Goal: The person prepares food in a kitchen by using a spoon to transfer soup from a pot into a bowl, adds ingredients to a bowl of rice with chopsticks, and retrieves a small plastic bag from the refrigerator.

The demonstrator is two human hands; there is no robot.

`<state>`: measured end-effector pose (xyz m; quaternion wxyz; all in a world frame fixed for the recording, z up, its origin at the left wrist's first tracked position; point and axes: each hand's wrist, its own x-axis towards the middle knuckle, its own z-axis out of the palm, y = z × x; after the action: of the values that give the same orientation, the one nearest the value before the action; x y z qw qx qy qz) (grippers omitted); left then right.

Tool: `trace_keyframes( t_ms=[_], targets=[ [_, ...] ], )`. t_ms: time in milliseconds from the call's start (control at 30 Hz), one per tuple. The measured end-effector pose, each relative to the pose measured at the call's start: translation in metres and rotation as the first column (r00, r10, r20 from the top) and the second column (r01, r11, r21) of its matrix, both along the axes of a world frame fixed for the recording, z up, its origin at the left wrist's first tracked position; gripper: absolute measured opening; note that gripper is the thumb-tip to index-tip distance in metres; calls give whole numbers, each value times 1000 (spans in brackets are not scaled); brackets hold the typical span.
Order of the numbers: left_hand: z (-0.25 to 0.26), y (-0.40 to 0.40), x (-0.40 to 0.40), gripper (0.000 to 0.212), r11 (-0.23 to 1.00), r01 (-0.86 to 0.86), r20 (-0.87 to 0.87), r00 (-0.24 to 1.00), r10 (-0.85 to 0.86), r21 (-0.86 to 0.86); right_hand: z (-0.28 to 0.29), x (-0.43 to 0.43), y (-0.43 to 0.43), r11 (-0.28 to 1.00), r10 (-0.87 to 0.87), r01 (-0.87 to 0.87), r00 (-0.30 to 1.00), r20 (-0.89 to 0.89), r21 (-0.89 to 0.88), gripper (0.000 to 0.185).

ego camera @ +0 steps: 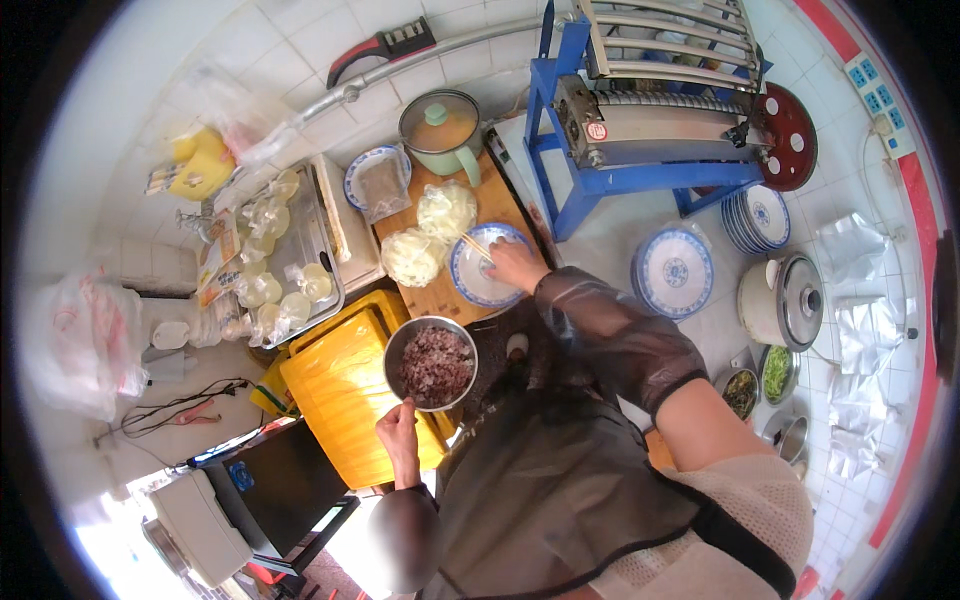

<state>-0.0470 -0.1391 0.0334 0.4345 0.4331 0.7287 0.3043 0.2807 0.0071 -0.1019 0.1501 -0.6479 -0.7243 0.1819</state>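
My left hand [400,436] pinches the near rim of a steel bowl [390,382]. Dark purple cooked rice [437,364] fills much of the bowl, which is over or beside a yellow plastic lid [352,405]. Over a blue-rimmed white plate [469,281], my right hand [517,264] has its fingers around wooden chopsticks [478,246]. Their exposed ends point toward the far left, across the plate's rim; my fingers hide the rest. That plate rests on a wooden board [431,300], close to two bagged bundles of pale shredded food [412,257] [447,209].
A lidded green pot [442,154] stands at the board's far end. Bagged pale items lie about a metal tray [296,247] on the left. A blue-framed roller machine [660,142] stands far right, near stacked plates [673,271] and a lidded pot [772,300].
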Motion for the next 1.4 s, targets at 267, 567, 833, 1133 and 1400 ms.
trace_keyframes(
  t_ms=[267, 567, 833, 1133, 1400],
  targets=[
    [3, 32, 29, 37, 973, 233, 9, 973, -233, 9, 79, 20, -66, 997, -54, 68, 953, -298, 40, 12],
    [46, 55, 198, 36, 606, 795, -60, 607, -792, 36, 211, 125, -264, 711, -270, 698, 163, -949, -83, 12],
    [56, 36, 305, 38, 358, 930, -236, 369, -899, 90, 242, 147, -316, 823, -252, 560, 515, -819, 98, 13],
    [63, 25, 327, 33, 287, 955, -332, 296, -896, 77, 228, 193, -306, 858, -228, 501, 570, -789, 114, 12],
    [56, 32, 341, 28, 243, 961, -354, 274, -894, 129, 200, 202, -283, 912, -50, 315, 723, -689, 264, 7]
  ],
)
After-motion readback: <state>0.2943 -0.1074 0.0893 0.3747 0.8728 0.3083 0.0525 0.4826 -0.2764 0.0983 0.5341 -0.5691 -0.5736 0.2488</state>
